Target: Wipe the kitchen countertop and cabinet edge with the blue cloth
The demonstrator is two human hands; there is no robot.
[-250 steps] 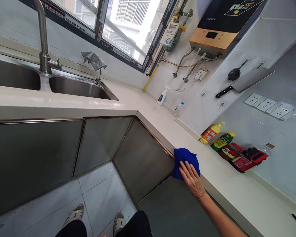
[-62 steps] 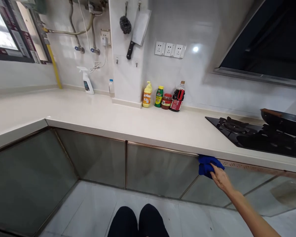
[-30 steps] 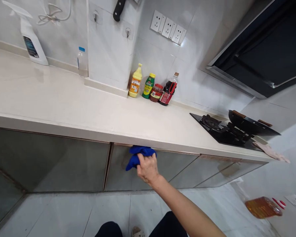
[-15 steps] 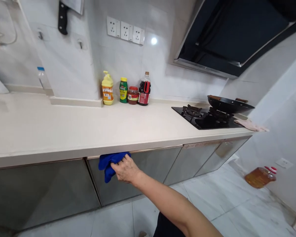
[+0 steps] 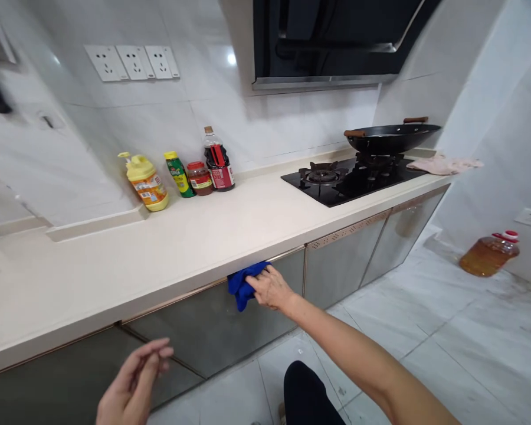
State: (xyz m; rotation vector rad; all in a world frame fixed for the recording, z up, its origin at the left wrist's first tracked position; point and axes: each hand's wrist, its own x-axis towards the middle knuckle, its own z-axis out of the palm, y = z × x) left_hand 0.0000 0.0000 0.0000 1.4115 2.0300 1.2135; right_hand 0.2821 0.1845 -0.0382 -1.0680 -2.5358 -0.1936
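My right hand point(image 5: 272, 287) grips a crumpled blue cloth point(image 5: 243, 287). It presses the cloth to the top edge of a grey cabinet door point(image 5: 194, 330), just under the lip of the white countertop point(image 5: 181, 242). Part of the cloth hangs down over the door front. My left hand point(image 5: 133, 383) is in the air at the lower left, before the cabinets. Its fingers are loosely bent, the thumb a little apart from them, with nothing visible in them.
On the counter by the wall stand a yellow pump bottle point(image 5: 147, 183), a green bottle point(image 5: 179, 175), a red-lidded jar point(image 5: 200, 179) and a dark sauce bottle point(image 5: 219, 159). A wok point(image 5: 393, 140) sits on the gas stove point(image 5: 323, 188). An oil jug point(image 5: 489, 255) stands on the floor.
My right hand has moved right along the cabinet's top edge with the blue cloth. My left hand has come into view at the lower left. The view has turned to the right.
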